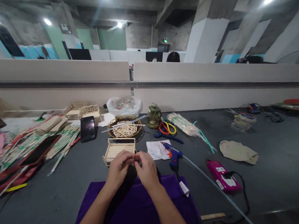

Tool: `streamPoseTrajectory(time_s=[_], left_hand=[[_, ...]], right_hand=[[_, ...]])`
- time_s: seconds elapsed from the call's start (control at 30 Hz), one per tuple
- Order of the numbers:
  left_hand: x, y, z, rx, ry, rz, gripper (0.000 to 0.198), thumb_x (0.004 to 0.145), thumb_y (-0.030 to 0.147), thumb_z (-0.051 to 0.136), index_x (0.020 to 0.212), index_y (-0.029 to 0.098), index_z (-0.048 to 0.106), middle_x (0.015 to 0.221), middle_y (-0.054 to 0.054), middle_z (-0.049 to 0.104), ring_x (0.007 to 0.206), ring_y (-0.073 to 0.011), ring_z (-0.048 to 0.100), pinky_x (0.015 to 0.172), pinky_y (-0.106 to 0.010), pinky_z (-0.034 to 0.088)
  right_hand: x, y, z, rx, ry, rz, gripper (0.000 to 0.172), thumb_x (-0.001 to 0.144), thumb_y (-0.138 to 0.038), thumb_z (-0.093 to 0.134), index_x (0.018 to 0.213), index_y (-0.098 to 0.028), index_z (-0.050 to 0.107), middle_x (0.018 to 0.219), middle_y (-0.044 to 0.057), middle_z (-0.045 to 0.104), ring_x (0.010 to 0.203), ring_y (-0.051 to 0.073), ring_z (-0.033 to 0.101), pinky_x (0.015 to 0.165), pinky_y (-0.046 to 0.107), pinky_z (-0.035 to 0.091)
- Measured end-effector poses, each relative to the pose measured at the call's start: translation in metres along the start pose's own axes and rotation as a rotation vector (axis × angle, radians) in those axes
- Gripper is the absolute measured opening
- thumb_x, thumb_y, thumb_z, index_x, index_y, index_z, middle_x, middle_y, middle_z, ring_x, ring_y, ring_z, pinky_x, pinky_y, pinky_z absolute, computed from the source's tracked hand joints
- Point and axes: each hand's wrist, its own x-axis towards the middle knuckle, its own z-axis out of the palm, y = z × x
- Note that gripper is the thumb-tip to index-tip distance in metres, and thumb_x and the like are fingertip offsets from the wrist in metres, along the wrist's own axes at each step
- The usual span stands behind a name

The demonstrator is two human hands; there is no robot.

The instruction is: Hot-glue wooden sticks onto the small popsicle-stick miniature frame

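Observation:
My left hand [121,168] and my right hand [147,170] meet at the fingertips above the front of the desk. Both are closed in a pinch; whatever they hold, if anything, is too small or hidden to make out. Just behind my left hand stands a miniature bed-like piece made of thin wooden sticks [120,148], its front right part covered by my fingers. A purple cloth [131,210] lies under my forearms. Right of my hands, a blue hot glue gun [175,155] rests partly on a white paper [154,149].
Behind the bed-like piece sit a basket of short sticks [125,128], a glass jar [154,115] and scissors [167,127]. Bundled sticks [64,143] and a phone [87,128] lie left. A pink power strip [223,177], its cord and a cloth [237,151] lie right.

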Motion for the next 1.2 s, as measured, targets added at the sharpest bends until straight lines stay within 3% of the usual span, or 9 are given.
streamPoseTrajectory(time_s=[0.5, 0.7, 1.03, 1.2], left_hand=[[-0.002, 0.005, 0.002, 0.050, 0.059, -0.031, 0.015, 0.090, 0.021, 0.051, 0.081, 0.021, 0.063, 0.079, -0.003, 0.063, 0.075, -0.0178, 0.059, 0.070, -0.029, 0.045], [-0.001, 0.006, 0.001, 0.055, 0.170, -0.015, 0.017, 0.089, 0.025, 0.055, 0.073, 0.020, 0.061, 0.084, -0.005, 0.062, 0.084, -0.0191, 0.058, 0.077, -0.031, 0.046], [-0.003, 0.010, -0.002, -0.141, 0.233, -0.108, 0.019, 0.085, 0.028, 0.061, 0.069, 0.019, 0.064, 0.074, -0.002, 0.061, 0.073, -0.0164, 0.058, 0.067, -0.027, 0.045], [-0.007, 0.020, -0.005, -0.236, 0.282, -0.070, 0.018, 0.085, 0.026, 0.063, 0.068, 0.019, 0.064, 0.073, -0.001, 0.060, 0.072, -0.0159, 0.058, 0.067, -0.027, 0.044]], right_hand=[[-0.001, -0.004, -0.005, -0.082, -0.001, -0.056, 0.016, 0.082, -0.007, 0.058, 0.087, -0.022, 0.061, 0.084, 0.001, 0.062, 0.086, 0.020, 0.054, 0.074, 0.028, 0.041], [-0.001, -0.004, -0.003, -0.079, 0.028, -0.081, 0.016, 0.083, -0.007, 0.056, 0.084, -0.022, 0.062, 0.082, 0.001, 0.062, 0.084, 0.019, 0.054, 0.073, 0.027, 0.041], [-0.002, -0.011, -0.007, 0.091, 0.095, -0.144, 0.009, 0.088, -0.016, 0.059, 0.084, -0.022, 0.065, 0.080, 0.002, 0.064, 0.082, 0.019, 0.057, 0.073, 0.029, 0.043], [-0.006, -0.018, -0.009, 0.165, 0.118, -0.172, 0.013, 0.090, -0.017, 0.053, 0.087, -0.022, 0.065, 0.080, 0.003, 0.064, 0.080, 0.018, 0.058, 0.072, 0.030, 0.045]])
